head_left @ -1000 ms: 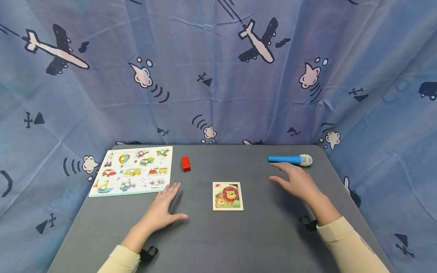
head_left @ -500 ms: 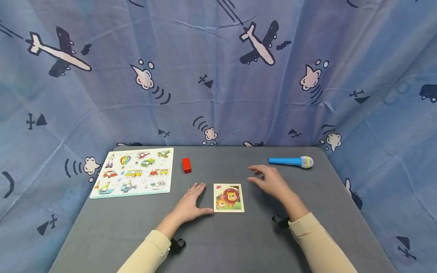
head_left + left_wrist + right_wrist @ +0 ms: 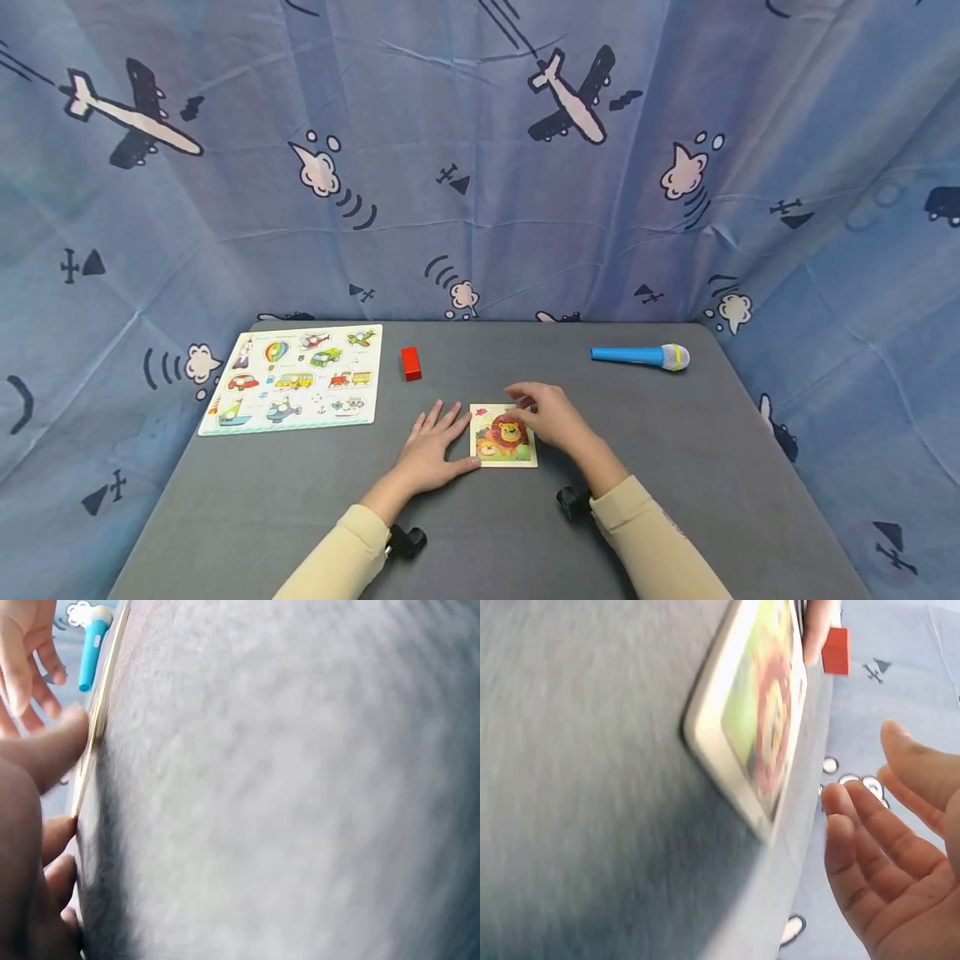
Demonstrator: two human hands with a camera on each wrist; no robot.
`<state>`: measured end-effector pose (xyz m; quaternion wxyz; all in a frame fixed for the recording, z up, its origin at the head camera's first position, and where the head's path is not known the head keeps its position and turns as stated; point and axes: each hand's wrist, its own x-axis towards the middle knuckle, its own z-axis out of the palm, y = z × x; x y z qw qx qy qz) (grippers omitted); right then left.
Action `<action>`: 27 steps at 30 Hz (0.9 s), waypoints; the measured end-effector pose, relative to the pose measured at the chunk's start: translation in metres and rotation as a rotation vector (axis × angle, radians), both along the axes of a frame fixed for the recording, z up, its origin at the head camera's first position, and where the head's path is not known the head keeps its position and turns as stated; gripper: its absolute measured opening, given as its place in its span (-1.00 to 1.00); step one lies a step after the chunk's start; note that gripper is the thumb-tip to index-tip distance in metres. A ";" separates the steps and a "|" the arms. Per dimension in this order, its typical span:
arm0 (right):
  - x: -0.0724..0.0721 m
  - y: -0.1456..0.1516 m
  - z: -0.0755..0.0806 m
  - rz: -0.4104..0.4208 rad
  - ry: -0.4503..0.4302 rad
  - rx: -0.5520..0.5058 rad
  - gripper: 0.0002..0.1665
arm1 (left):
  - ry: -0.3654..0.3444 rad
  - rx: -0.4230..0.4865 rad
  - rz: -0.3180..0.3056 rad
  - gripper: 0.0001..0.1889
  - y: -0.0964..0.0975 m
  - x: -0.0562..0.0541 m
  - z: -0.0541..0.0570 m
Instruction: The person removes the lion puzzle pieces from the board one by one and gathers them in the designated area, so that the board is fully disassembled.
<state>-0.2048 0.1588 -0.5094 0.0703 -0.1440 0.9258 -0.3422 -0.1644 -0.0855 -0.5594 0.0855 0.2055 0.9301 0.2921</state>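
Observation:
A small square lion picture puzzle (image 3: pixel 487 454) with a pale wooden frame lies flat at the middle of the grey table. My left hand (image 3: pixel 429 457) is at its left side, fingers spread, with the thumb over the lower left corner and the index fingertip right at the left edge. Over the puzzle's upper right part hovers my right hand (image 3: pixel 551 417), thumb and fingers apart and bent with nothing between them. The right wrist view shows that hand (image 3: pixel 900 855) above the puzzle (image 3: pixel 769 712), palm towards it.
A white board with vehicle pictures (image 3: pixel 292 379) lies at the back left. Beside it stands a red block (image 3: pixel 411 364). A blue toy microphone (image 3: pixel 637 357) lies at the back right. Blue patterned curtain (image 3: pixel 465 167) encloses the table's back and sides.
Both hands have moved inward to the lion puzzle, the left from beside the vehicle board, the right from near the microphone. The puzzle, board, block and microphone have stayed put.

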 end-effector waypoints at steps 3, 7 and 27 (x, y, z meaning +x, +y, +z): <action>0.000 -0.011 -0.004 0.029 -0.017 0.022 -0.55 | 0.009 -0.004 0.009 -0.16 -0.001 0.001 -0.003; -0.002 -0.024 -0.009 0.069 -0.030 0.065 -0.56 | 0.015 -0.021 0.015 -0.13 0.000 0.000 -0.007; -0.005 -0.042 -0.024 0.044 0.012 0.209 -0.73 | -0.007 -0.065 0.006 -0.14 0.000 -0.001 -0.004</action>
